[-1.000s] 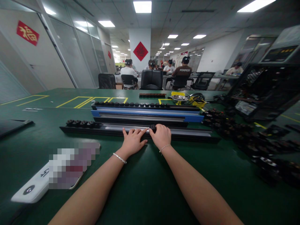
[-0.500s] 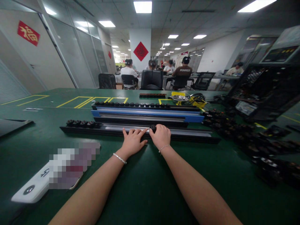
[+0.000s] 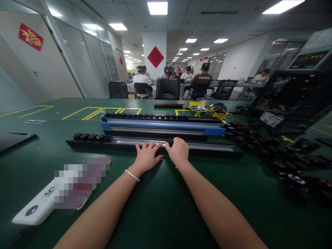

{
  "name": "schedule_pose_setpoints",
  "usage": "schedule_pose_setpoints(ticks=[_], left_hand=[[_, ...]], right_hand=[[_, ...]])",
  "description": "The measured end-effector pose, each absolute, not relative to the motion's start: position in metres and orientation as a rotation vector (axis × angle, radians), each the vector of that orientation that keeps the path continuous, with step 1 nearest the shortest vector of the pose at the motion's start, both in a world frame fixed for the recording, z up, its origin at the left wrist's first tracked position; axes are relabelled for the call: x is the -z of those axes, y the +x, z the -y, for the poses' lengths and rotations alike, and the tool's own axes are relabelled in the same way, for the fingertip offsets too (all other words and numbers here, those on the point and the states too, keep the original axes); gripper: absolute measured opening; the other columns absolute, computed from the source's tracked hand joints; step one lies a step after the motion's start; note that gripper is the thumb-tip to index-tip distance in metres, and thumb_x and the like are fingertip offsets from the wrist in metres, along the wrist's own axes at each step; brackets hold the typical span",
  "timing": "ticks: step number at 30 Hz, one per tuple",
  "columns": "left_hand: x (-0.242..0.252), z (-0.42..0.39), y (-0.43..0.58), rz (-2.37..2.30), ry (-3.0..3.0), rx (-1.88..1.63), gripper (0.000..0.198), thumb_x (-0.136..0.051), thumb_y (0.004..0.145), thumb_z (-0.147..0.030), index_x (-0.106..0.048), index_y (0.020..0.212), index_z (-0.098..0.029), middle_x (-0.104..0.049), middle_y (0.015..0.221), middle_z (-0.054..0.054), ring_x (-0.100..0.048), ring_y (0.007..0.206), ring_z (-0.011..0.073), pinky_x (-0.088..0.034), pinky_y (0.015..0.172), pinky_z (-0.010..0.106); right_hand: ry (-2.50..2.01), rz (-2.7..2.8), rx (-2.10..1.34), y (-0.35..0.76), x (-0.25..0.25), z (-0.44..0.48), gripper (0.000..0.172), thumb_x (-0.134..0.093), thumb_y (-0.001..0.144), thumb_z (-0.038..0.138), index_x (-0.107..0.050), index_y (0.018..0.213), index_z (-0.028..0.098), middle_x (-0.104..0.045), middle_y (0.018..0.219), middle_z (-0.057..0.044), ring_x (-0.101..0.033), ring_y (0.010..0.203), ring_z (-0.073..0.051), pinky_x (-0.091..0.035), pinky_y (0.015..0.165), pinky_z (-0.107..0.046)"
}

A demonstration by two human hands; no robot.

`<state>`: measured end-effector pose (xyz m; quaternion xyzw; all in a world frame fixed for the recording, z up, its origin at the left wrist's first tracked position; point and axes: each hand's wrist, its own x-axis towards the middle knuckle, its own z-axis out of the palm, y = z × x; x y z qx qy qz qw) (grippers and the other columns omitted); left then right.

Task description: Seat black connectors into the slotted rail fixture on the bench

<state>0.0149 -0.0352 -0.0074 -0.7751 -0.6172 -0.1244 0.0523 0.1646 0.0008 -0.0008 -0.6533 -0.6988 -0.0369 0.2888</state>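
A long black rail [image 3: 207,148] with a shiny channel lies crosswise in front of me. Several small black parts [image 3: 90,137] sit in a row at its left end. My left hand [image 3: 147,155] rests on the rail's near side, fingers spread, its index fingertip reaching toward the right hand. Thumb and fingers of my right hand [image 3: 178,150] are closed on one small black part [image 3: 170,141] at the rail's middle. What lies under my fingers is hidden.
Behind the rail lie a blue rail [image 3: 160,125] and a black row of parts [image 3: 145,116]. At right spreads a heap of black parts [image 3: 275,148] beside an open black case [image 3: 290,100]. A metal bowl [image 3: 199,109] stands farther back. A white device [image 3: 33,207] lies left.
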Motion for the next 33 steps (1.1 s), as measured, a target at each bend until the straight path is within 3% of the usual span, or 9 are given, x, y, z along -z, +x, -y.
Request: schedule_pose_setpoints(ticks=[33], left_hand=[[0.0044,0.0363,0.0166,1.889,-2.358,0.342,0.057,-0.047,0.085,-0.048,-0.033,0.139,-0.039,-0.056,0.127,0.004,-0.044,0.119,0.0313,-0.006,0.102,0.073]], right_hand=[[-1.716,1.816,0.081,0.1676,0.0028,-0.0046,0.024,-0.050,0.079,0.034,-0.061,0.086,0.015,-0.065,0.093,-0.012,-0.054,0.094,-0.024,-0.039,0.082,-0.033]])
